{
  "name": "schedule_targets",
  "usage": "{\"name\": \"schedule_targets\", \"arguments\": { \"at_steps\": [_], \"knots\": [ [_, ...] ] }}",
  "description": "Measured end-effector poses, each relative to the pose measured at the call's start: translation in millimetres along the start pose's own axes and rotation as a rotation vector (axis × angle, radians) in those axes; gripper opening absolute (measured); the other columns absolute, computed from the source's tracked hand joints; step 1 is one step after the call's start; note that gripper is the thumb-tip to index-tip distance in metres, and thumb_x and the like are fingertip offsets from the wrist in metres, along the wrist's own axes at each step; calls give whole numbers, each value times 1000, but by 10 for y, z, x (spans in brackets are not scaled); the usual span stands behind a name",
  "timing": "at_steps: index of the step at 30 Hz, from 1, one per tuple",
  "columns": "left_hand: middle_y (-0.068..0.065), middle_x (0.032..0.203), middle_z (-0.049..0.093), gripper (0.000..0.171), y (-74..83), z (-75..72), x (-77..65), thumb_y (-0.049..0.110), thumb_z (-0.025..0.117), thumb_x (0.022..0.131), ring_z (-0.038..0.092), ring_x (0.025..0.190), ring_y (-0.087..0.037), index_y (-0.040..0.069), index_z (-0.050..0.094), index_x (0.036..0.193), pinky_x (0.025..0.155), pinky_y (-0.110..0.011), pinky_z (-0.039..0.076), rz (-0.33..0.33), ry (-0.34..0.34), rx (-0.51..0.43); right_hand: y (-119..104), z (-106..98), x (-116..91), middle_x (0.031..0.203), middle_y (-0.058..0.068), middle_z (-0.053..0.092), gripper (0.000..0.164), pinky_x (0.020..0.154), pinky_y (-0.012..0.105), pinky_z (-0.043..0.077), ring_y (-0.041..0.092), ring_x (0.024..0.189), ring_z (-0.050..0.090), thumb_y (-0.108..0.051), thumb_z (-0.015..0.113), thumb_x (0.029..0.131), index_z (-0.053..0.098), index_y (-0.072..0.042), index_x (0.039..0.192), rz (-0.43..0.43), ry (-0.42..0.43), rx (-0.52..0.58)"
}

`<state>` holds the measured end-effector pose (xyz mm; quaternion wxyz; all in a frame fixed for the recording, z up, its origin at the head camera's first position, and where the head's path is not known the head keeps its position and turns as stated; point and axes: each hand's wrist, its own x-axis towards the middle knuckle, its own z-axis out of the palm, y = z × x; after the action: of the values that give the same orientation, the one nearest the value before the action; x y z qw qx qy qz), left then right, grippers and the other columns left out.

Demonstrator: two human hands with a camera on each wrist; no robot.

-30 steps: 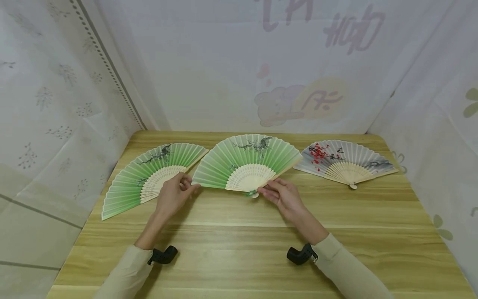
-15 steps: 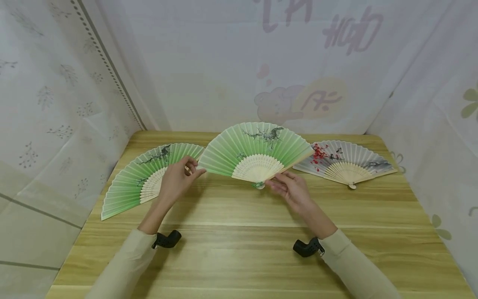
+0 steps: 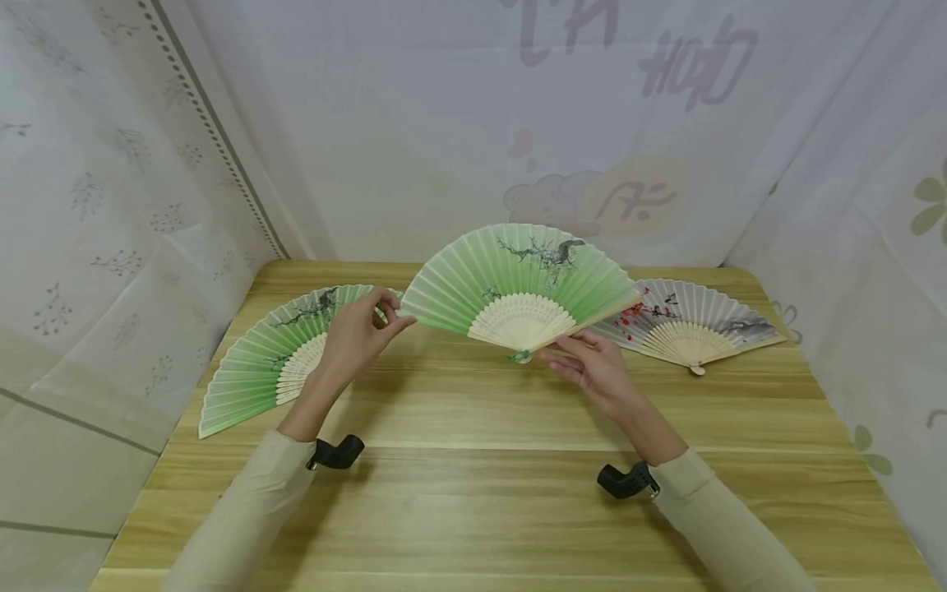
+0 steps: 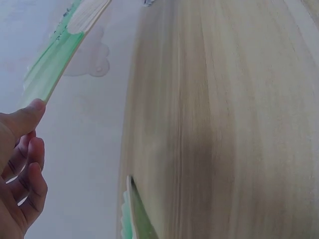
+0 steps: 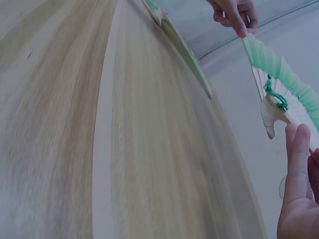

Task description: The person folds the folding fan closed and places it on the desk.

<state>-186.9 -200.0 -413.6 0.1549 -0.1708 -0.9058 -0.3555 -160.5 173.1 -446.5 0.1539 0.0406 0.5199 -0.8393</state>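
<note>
There above the table (image 3: 473, 510), the left hand (image 3: 358, 333) is pinching a spread green fan (image 3: 521, 284) by one corner, the right hand (image 3: 602, 376) gripping its opposite edge.

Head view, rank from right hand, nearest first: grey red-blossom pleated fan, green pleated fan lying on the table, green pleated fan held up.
1. Held green pleated fan, centre, in the right hand.
2. Grey red-blossom pleated fan, right side.
3. Lying green pleated fan, left side.
</note>
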Motion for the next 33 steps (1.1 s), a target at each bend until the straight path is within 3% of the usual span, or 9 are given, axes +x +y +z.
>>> {"name": "schedule_targets", "arguments": {
  "at_steps": [6, 17, 23, 33],
  "knots": [
    [1, 78, 63, 27, -31, 53, -10, 21, 83, 89, 64, 62, -14, 7, 62, 97, 57, -34, 52, 43, 4, -23, 9, -88, -8, 109, 17, 71, 32, 88, 36, 55, 26, 95, 73, -5, 59, 104, 54, 7, 133, -20, -37, -33],
    [0, 80, 62, 27, -67, 47, -14, 19, 83, 88, 64, 64, -16, 7, 62, 98, 60, -36, 53, 39, -16, -47, -3, -156, -17, 112, 24, 69, 16, 86, 37, 57, 29, 95, 73, -6, 59, 104, 60, 6, 116, -37, -103, -27],
    [0, 79, 61, 27, -119, 52, -8, 17, 84, 88, 63, 63, -15, 5, 62, 98, 60, -36, 54, 54, -16, -56, -14, -184, -18, 115, 27, 67, 15, 87, 38, 56, 31, 96, 73, -5, 58, 105, 63, 4, 116, -61, -152, -29],
    [0, 82, 61, 24, -163, 29, 44, 18, 82, 89, 62, 66, -15, 7, 62, 99, 59, -34, 51, 65, 1, -83, -53, -184, 82, 105, 19, 68, 15, 86, 42, 57, 34, 95, 72, -6, 60, 104, 67, 7, 107, -167, -197, -118]
  ]
}}
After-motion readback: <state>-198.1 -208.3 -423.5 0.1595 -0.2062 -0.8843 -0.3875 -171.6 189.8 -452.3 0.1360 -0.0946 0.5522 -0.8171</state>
